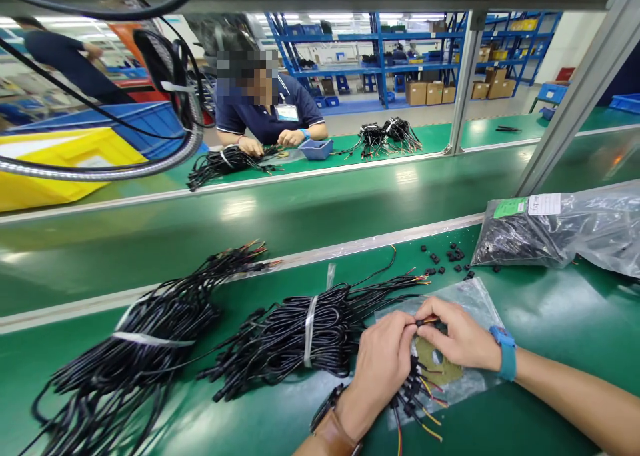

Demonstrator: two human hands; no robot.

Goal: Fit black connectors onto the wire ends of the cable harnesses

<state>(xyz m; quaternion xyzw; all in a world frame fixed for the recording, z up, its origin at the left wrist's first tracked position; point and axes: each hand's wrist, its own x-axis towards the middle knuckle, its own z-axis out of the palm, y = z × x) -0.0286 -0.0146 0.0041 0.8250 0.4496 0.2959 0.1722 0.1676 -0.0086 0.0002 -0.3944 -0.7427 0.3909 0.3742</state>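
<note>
My left hand is closed in a pinch on the end of a black cable, beside the middle cable bundle. Just right of it, my right hand pinches the thin orange wires at that same cable end. Both hands are over a clear plastic bag with a yellowish piece on it. Below them lie several black connectors with red and yellow wires. The middle black cable bundle is tied with a pale band. Small black parts are scattered behind my right hand.
Another tied cable bundle lies at the left. A clear bag of dark parts rests at the right. Across the green line, a person handles cables beside a blue bin. A metal post slants at the right.
</note>
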